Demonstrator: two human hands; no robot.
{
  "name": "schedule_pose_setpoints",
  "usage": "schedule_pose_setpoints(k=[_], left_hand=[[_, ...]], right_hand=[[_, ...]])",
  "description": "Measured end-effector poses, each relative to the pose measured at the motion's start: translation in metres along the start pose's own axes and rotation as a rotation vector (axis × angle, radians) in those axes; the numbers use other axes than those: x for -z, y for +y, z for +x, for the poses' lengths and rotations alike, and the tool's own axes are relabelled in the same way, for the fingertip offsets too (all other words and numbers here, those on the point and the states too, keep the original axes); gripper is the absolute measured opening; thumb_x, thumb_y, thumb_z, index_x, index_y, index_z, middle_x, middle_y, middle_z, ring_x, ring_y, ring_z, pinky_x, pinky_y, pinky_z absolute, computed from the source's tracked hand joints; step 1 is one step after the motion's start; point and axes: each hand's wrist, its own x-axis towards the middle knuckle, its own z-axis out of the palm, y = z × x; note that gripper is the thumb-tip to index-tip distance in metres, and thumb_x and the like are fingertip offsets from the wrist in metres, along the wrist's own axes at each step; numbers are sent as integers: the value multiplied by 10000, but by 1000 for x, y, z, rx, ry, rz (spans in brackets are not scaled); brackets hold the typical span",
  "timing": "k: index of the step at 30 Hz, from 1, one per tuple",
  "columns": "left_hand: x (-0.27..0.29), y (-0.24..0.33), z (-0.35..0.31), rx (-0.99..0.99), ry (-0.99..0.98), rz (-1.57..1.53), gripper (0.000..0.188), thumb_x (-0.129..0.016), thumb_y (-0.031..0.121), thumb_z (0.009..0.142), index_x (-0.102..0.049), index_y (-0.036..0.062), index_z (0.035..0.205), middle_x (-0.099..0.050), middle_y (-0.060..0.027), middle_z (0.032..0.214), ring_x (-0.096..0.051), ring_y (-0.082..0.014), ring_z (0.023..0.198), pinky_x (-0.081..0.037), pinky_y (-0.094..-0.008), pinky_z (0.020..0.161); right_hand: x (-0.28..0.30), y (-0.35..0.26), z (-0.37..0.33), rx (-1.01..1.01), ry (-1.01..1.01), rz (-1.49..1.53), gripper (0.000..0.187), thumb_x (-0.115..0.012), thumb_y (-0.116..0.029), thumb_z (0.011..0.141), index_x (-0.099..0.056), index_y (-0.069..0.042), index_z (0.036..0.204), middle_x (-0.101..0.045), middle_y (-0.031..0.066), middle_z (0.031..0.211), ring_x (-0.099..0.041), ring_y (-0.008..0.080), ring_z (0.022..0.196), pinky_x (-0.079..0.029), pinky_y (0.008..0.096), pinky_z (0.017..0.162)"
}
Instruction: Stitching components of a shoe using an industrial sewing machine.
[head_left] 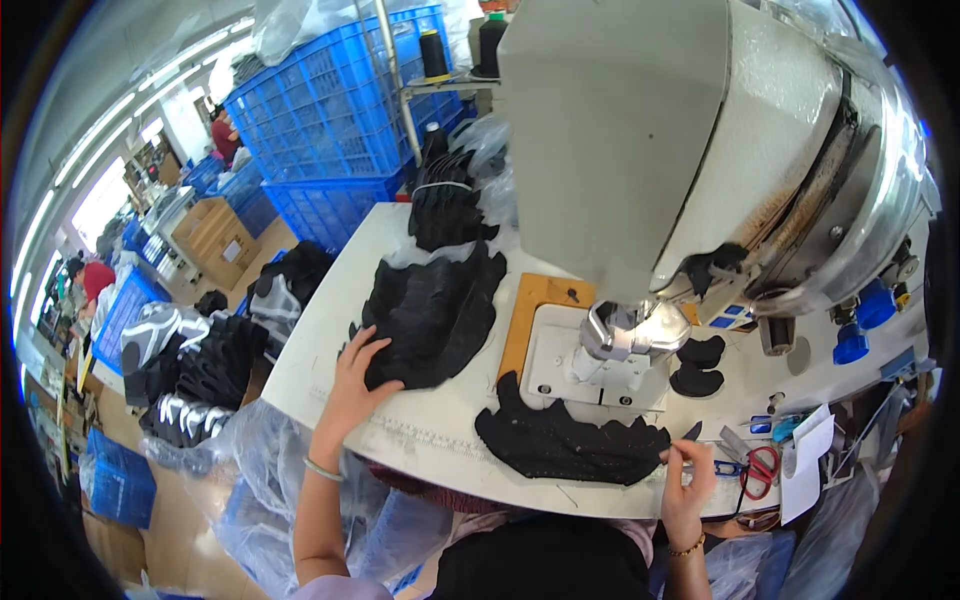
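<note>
My left hand [358, 390] has its fingers spread, with the fingertips touching the near left edge of a pile of black fabric pieces [432, 310]. My right hand [688, 485] is closed in a pinch at the right end of a black shoe-upper piece [570, 445]. That piece lies flat along the near edge of the white sewing table [410, 440], its outline curved and notched. Just behind it is the lit needle and presser-foot area of a sewing machine [615, 335]. A small dark pointed thing [693, 431] shows beside my right fingertips.
Red-handled scissors [762, 472] and white paper [808, 465] lie at the right. Two small black pieces [697, 380] sit beside the machine. A tied black bundle [447, 205] stands behind the pile. Blue crates [320, 110] rise at the back left; shoe parts [190, 360] are heaped left.
</note>
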Motion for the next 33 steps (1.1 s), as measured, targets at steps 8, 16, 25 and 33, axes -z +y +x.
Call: schedule_pose_setpoints(k=[8,16,25,33], left_hand=[[-11,33,19,-184,-163,176,587,-679,109,742,-513,111,1305,-335,-157,1454,-268,-387,1366,-206,-503,1125],[-58,122,4,-444,-512,-252,393,-719,180,777,-615,26,1124,-553,-145,1166,-518,-327,1073,-405,-416,922],[-99,149,-2,-438,-571,-49,448,-696,305,819,-604,12,1145,-509,-147,1093,-482,-328,1035,-401,-392,921],[-109,166,13,-640,-620,-45,368,-672,307,828,-634,46,1085,-526,-96,1050,-475,-291,1027,-380,-389,912]], right_hand=[[-6,19,-10,119,104,-412,227,-628,69,781,-582,-32,979,-557,87,733,-504,248,607,-383,363,586],[6,19,22,99,216,-511,149,-646,-17,816,-605,-19,959,-576,110,844,-557,286,760,-446,377,675],[16,52,86,92,-134,-406,235,-634,-84,825,-606,6,1040,-527,130,1060,-529,313,999,-450,381,853],[30,57,93,55,-245,-278,280,-601,-137,863,-577,-50,1128,-530,110,1100,-573,320,981,-476,376,810]])
